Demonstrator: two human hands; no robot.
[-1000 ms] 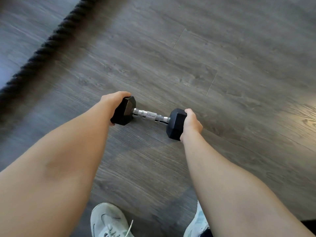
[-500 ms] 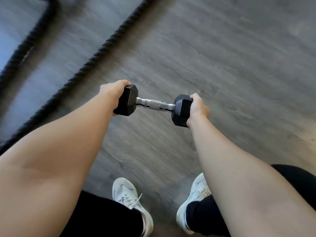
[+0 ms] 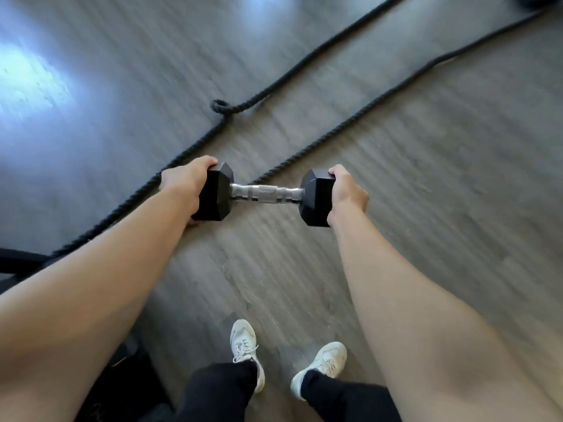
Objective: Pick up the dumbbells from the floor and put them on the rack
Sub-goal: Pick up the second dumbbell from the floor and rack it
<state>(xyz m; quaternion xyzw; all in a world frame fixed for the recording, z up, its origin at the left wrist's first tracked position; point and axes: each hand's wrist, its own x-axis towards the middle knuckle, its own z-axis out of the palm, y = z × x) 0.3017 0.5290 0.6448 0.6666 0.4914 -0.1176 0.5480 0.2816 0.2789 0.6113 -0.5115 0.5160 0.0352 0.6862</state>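
- Grey wood-grain floor (image 3: 426,147) fills the view, blurred, with bare room to the right and pale glare at the upper left.
- Black ropes (image 3: 335,126) run in two lines from upper right to lower left; one passes under the raised weight, and the other ends in a small loop above it.
- Black hex dumbbell (image 3: 265,194) hangs level in the air, well above the white shoes (image 3: 243,345).
- Left hand (image 3: 185,181) wraps its left head; right hand (image 3: 347,193) clasps its right head, leaving the chrome handle bare.
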